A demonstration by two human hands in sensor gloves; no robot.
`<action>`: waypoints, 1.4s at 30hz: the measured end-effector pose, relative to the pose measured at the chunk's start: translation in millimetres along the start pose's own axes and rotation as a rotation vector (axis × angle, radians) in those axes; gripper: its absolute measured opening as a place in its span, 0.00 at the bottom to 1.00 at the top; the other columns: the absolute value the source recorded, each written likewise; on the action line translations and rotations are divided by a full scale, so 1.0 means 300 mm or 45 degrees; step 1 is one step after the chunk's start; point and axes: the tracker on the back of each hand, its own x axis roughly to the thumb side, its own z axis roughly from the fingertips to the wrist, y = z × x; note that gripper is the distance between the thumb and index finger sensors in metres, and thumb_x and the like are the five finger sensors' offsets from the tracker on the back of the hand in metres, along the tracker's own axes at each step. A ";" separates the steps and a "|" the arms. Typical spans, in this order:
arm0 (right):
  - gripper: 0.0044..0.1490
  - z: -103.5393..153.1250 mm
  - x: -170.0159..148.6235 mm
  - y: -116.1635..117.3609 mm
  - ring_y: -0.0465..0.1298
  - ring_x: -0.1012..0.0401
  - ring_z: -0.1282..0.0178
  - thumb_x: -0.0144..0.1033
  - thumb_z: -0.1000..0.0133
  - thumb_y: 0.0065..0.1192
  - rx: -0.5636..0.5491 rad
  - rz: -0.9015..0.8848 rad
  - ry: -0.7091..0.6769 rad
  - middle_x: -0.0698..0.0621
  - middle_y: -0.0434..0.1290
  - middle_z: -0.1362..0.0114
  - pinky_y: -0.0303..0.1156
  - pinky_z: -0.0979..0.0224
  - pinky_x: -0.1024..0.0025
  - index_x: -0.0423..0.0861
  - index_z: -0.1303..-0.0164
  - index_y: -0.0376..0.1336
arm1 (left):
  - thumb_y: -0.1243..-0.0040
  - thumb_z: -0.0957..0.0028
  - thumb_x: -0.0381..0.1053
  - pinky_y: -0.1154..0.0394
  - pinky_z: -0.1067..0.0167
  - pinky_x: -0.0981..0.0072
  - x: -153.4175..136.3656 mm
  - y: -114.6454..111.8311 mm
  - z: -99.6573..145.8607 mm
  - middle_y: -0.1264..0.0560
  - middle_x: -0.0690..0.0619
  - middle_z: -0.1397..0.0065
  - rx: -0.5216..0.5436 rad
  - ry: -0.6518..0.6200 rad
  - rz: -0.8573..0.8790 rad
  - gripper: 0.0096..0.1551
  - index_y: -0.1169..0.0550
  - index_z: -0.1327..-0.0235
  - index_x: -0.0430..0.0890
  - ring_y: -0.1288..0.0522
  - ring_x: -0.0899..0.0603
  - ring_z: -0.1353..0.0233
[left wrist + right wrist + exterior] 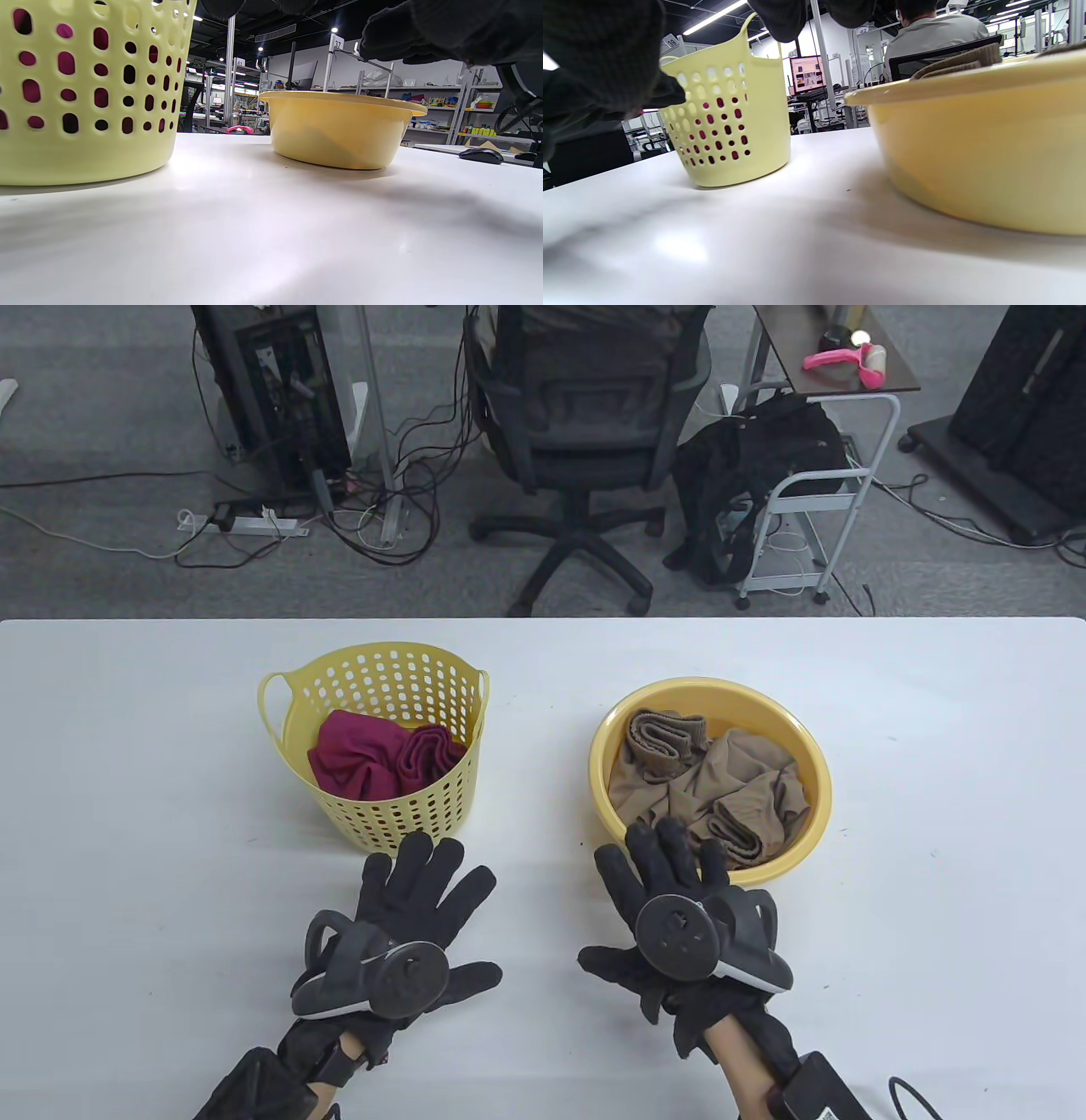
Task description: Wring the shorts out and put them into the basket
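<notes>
Brown shorts (721,789) lie crumpled in a yellow basin (599,755) on the right of the white table; a ribbed waistband (958,61) peeks over the rim. A yellow perforated basket (373,653) stands to the left with maroon cloth (373,759) inside. My left hand (424,891) lies flat, fingers spread, just in front of the basket and holds nothing. My right hand (670,857) reaches with straight fingers over the basin's near rim, its fingertips at the edge of the brown cloth. Whether they touch it is unclear. Both wrist views show the basket (85,106) (734,118) and the basin (339,131) (988,148) side on.
Bare white tabletop (933,899) spreads around both containers. Past the far edge are an office chair (585,432) and a small cart (814,492). A computer mouse (481,154) lies on another table, and a seated person (933,34) is in the background.
</notes>
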 end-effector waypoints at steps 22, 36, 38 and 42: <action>0.64 -0.046 -0.245 -0.122 0.41 0.31 0.18 0.69 0.49 0.66 0.109 0.099 0.241 0.31 0.43 0.16 0.44 0.26 0.23 0.41 0.16 0.46 | 0.47 0.47 0.78 0.55 0.33 0.15 0.001 0.000 0.005 0.54 0.30 0.09 0.019 -0.024 -0.004 0.58 0.50 0.13 0.50 0.55 0.16 0.15; 0.60 -0.096 -0.383 -0.103 0.49 0.31 0.18 0.64 0.47 0.67 0.205 0.056 0.385 0.31 0.48 0.17 0.54 0.24 0.30 0.40 0.17 0.48 | 0.47 0.47 0.77 0.55 0.33 0.15 0.002 0.001 0.007 0.54 0.30 0.09 0.021 -0.033 -0.005 0.57 0.50 0.13 0.51 0.55 0.16 0.15; 0.60 -0.104 -0.397 -0.096 0.52 0.32 0.19 0.64 0.47 0.67 0.221 0.051 0.400 0.32 0.49 0.17 0.56 0.24 0.32 0.39 0.17 0.48 | 0.46 0.48 0.77 0.55 0.33 0.15 0.002 0.002 0.007 0.54 0.30 0.09 0.022 -0.035 -0.007 0.57 0.50 0.13 0.51 0.55 0.16 0.15; 0.58 -0.119 -0.415 -0.079 0.55 0.33 0.19 0.62 0.47 0.66 0.250 0.005 0.415 0.32 0.52 0.17 0.60 0.25 0.34 0.38 0.18 0.50 | 0.46 0.48 0.77 0.55 0.33 0.15 0.002 0.003 0.008 0.54 0.30 0.09 0.027 -0.036 -0.011 0.57 0.50 0.13 0.51 0.55 0.16 0.15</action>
